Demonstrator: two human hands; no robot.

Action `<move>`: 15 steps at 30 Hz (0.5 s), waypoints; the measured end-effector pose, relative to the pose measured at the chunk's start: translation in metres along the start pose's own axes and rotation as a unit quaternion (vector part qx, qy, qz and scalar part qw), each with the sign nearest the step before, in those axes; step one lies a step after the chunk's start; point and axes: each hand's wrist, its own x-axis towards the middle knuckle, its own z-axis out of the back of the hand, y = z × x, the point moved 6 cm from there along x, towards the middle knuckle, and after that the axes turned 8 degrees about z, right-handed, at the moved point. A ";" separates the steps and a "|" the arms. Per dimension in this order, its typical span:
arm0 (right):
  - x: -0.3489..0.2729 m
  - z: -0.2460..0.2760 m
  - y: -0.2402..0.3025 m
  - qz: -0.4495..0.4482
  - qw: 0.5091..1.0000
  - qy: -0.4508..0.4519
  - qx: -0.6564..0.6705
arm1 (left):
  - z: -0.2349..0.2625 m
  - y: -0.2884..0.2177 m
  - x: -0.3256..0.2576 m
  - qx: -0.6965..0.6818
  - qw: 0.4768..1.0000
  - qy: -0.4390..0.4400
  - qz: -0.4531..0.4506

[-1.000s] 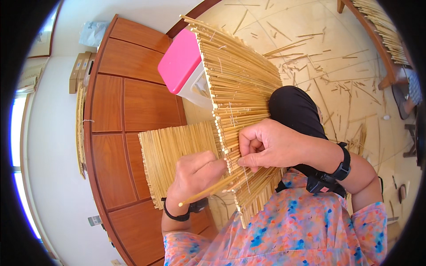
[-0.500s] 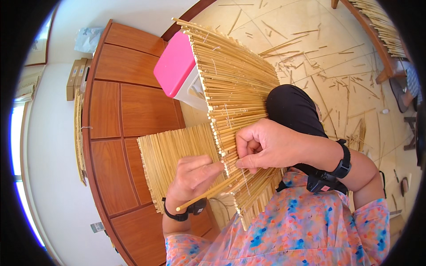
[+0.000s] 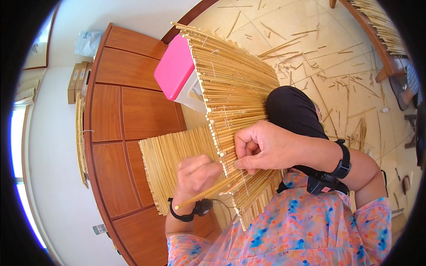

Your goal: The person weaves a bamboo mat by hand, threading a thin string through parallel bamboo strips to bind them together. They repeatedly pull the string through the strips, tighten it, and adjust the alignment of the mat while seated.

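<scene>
Stick mat (image 3: 235,75): left fingers (image 3: 207,171) blurred, tips perhaps behind edge

It's bright in here, the window (image 3: 17,144) on the left blown out to white with a violet-blue fringe, the floor (image 3: 317,13) pale and well lit. Shadows fall soft. The mat (image 3: 237,80) looks crisp, the left hand (image 3: 198,174) slightly smeared. The cabinet (image 3: 148,111) bends its straight edges, and the view drops to black at the rim
</scene>
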 end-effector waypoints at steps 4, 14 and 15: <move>-0.001 -0.001 0.001 0.015 1.000 -0.003 0.010 | -0.001 -0.003 -0.001 0.015 1.000 -0.020 -0.008; -0.002 0.000 0.004 -0.004 1.000 0.016 -0.009 | 0.002 -0.004 0.005 -0.017 0.999 0.005 -0.041; -0.001 0.001 0.005 -0.003 1.000 0.018 -0.013 | 0.002 -0.003 0.005 -0.020 0.999 0.012 -0.041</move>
